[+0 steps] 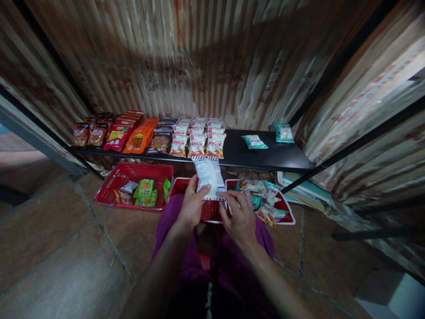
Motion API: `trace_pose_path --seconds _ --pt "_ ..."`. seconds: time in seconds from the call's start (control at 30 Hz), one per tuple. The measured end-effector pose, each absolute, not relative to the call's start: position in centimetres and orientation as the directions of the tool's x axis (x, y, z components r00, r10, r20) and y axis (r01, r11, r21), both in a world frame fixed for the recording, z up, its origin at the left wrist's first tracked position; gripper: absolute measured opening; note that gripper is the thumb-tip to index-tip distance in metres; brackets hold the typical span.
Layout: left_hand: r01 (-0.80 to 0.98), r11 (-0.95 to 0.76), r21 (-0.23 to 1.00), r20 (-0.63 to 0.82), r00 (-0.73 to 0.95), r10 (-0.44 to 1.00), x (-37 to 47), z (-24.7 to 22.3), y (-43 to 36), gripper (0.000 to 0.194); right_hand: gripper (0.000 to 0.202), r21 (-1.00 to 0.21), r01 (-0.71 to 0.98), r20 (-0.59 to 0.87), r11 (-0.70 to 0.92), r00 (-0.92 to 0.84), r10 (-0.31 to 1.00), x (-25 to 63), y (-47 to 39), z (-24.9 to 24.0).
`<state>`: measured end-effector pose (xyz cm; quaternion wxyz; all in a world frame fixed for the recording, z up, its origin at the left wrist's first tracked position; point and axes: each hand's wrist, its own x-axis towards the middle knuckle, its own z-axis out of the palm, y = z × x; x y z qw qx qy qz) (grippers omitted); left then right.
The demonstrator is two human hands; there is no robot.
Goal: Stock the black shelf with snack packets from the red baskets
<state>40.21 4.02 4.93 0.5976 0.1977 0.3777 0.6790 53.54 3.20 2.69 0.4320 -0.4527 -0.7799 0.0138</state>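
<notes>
A white snack bag [210, 175] with striped ends is held up before the shelf edge, its printed back and centre seam facing me. My left hand [193, 199] grips its left side, thumb across the front. The fingertips of my right hand [239, 217] pinch the bag's lower right corner. Just beyond it, rows of matching white bags [198, 144] stand on the black shelf [232, 144]. Below the bag is a red basket [210, 212], mostly hidden by my hands and legs.
Left on the shelf are brown packets [98, 135], red packets [117, 135], orange packets [138, 141] and dark noodle packets [160, 142]. Two teal bags [254, 141] lie to the right. A left basket [109, 188] holds green packs; a right basket [291, 217] holds mixed bags. Black posts [332, 159] frame the shelf.
</notes>
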Motion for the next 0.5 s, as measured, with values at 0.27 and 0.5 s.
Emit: trace_pose_path --seconds 0.27,0.5 --pt "-0.715 -0.111 0.690 -0.135 -0.278 0.951 41.0 5.0 3.6 0.058 0.036 -0.937 -0.270 -0.218 -0.220 -0.037 0.975 52.2 2.2 2.1" --pt "-0.709 -0.023 0.705 -0.166 -0.196 0.966 41.9 5.2 3.0 0.058 0.037 -0.799 -0.533 -0.333 -0.281 0.002 0.943 50.9 3.2 3.3"
